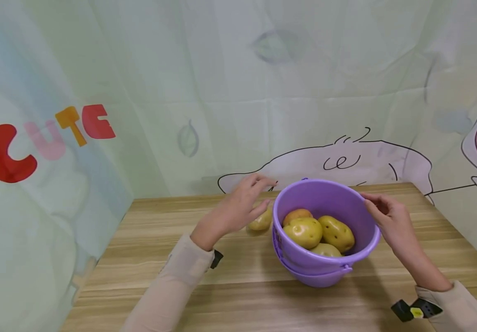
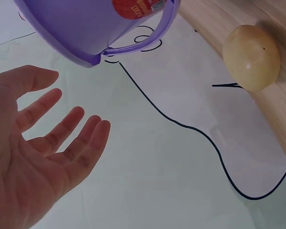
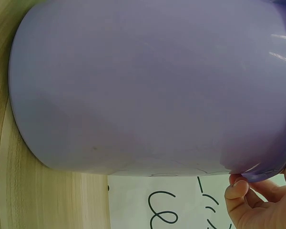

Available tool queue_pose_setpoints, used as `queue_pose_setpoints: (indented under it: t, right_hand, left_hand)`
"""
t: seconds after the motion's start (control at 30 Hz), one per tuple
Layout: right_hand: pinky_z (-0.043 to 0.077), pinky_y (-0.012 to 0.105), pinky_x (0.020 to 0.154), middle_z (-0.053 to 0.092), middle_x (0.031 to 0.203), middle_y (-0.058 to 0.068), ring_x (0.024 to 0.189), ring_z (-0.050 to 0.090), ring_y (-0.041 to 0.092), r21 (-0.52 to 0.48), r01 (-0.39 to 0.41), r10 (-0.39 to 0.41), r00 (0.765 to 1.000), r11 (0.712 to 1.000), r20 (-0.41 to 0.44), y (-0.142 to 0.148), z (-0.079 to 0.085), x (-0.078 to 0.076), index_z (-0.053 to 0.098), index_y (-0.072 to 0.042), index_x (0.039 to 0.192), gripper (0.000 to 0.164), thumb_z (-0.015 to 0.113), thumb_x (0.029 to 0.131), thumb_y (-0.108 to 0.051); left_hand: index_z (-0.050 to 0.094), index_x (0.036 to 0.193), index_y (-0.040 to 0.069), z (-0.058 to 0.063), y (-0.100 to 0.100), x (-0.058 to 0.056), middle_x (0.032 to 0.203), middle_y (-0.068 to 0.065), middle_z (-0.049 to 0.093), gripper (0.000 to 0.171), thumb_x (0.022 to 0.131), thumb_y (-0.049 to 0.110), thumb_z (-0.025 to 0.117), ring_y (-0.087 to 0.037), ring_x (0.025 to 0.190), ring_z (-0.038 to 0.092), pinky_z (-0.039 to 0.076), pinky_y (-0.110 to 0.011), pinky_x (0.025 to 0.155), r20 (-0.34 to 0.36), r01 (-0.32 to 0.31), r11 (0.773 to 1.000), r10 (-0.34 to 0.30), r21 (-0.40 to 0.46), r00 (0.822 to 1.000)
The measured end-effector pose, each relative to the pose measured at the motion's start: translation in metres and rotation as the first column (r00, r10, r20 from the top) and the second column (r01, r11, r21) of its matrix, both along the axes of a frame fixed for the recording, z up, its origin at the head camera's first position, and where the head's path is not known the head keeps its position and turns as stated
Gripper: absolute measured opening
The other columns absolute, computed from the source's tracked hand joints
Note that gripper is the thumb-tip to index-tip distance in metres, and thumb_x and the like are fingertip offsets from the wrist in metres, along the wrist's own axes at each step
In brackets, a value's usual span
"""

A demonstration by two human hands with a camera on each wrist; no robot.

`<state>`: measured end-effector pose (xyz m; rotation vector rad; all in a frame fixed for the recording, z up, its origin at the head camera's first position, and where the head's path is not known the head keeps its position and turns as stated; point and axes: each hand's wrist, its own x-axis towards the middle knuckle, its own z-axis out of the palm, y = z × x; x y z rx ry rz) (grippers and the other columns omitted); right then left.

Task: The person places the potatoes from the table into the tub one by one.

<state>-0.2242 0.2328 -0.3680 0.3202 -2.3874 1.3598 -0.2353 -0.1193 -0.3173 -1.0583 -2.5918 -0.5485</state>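
A purple bucket point(image 1: 325, 272) stands on the wooden table with several yellow potatoes point(image 1: 303, 233) inside, one of them more orange point(image 1: 297, 215). My right hand point(image 1: 391, 221) pinches the bucket's right rim between thumb and fingers; the right wrist view shows fingertips point(image 3: 237, 189) curled under that rim. To the left of the bucket, my left hand point(image 1: 238, 203) hovers with spread fingers and holds nothing. Just beyond it a single potato point(image 1: 260, 221) lies on the table, partly hidden by the hand. In the left wrist view this potato point(image 2: 251, 57) rests near the table's edge.
The bucket's handle point(image 2: 155, 40) hangs down along its side, by a red label point(image 2: 136, 7). Behind the wooden table point(image 1: 147, 258) hangs a pale printed curtain point(image 1: 221, 92) with cartoon outlines, and a further stretch with coloured letters borders the left side.
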Motion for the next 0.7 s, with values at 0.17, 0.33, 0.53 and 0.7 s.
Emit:
queue_pose_setpoints:
  t: [0.17, 0.33, 0.53, 0.7]
  right_hand:
    - [0.049, 0.011, 0.068, 0.068, 0.099, 0.004, 0.083, 0.059, -0.002, -0.003, 0.0, 0.0, 1.0, 1.0, 0.004, -0.001, 0.001, 0.0, 0.064, 0.01, 0.121, 0.031, 0.056, 0.102, -0.013]
    - [0.048, 0.012, 0.066, 0.068, 0.097, -0.002, 0.081, 0.058, -0.002, -0.005, 0.001, -0.001, 1.0, 1.0, -0.001, 0.0, 0.001, 0.0, 0.064, 0.01, 0.121, 0.03, 0.057, 0.102, -0.011]
    - [0.048, 0.012, 0.065, 0.066, 0.094, -0.007, 0.079, 0.057, -0.002, -0.007, 0.003, -0.003, 1.0, 1.0, -0.01, -0.001, 0.001, 0.0, 0.065, 0.01, 0.12, 0.029, 0.057, 0.102, -0.011]
    - [0.049, 0.012, 0.066, 0.065, 0.094, -0.011, 0.08, 0.058, -0.001, -0.007, -0.006, 0.006, 1.0, 1.0, -0.013, -0.003, 0.001, 0.001, 0.065, 0.01, 0.119, 0.03, 0.056, 0.102, -0.014]
  left_hand:
    - [0.051, 0.138, 0.009, -0.006, -0.002, -0.004, 0.127, -0.009, 0.051, 0.043, 0.097, 0.014, 0.063, -0.022, 0.113, 0.052, 0.048, -0.036, 0.096, 0.003, -0.023, 0.999, 0.024, -0.026, 1.0]
    - [0.053, 0.137, 0.007, -0.014, -0.004, -0.009, 0.126, -0.01, 0.051, 0.043, 0.097, 0.016, 0.064, -0.022, 0.112, 0.052, 0.047, -0.036, 0.096, -0.004, -0.042, 0.998, 0.042, -0.045, 0.999]
    - [0.055, 0.134, 0.004, -0.023, -0.007, -0.015, 0.124, -0.012, 0.052, 0.042, 0.095, 0.017, 0.067, -0.026, 0.111, 0.053, 0.046, -0.041, 0.098, 0.015, -0.053, 0.997, 0.053, -0.053, 0.998]
    - [0.054, 0.135, 0.006, -0.029, -0.01, -0.019, 0.127, -0.013, 0.053, 0.045, 0.094, 0.018, 0.068, -0.029, 0.116, 0.052, 0.043, -0.044, 0.102, 0.051, -0.07, 0.996, 0.073, -0.053, 0.996]
